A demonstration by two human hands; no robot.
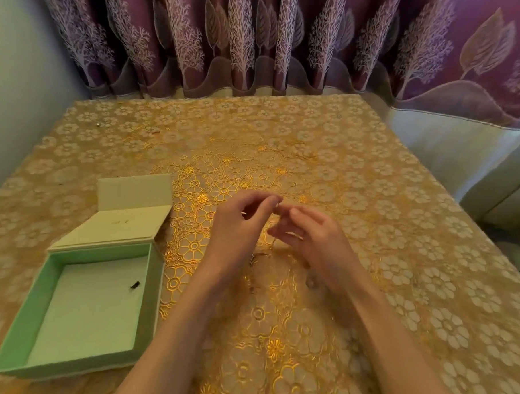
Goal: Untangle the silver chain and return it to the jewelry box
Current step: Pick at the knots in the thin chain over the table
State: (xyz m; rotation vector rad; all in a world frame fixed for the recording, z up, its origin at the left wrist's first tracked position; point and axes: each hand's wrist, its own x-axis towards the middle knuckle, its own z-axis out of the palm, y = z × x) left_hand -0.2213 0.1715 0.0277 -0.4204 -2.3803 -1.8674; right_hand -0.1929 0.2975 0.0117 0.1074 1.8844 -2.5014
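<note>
Box (77,317) at left of table, pale green, open, its lid (114,223) folded back and lying flat behind it. Inside, on the floor of the box, one small dark object (135,285); too small to tell what. Tablecloth (371,201) gold with a flower pattern, covering the whole table. Left hand (236,228) just right of the box lid, raised above the cloth, thumb and forefinger pressed together at the tips. Right hand (313,238) close beside it, fingers curled, fingertips nearly meeting those of the left. Chain (273,240) thin and silvery, hanging between the two hands, lower end trailing to the cloth below them; exact pinch points blurred. Purple curtain (259,39) with tree print behind the table.
</note>
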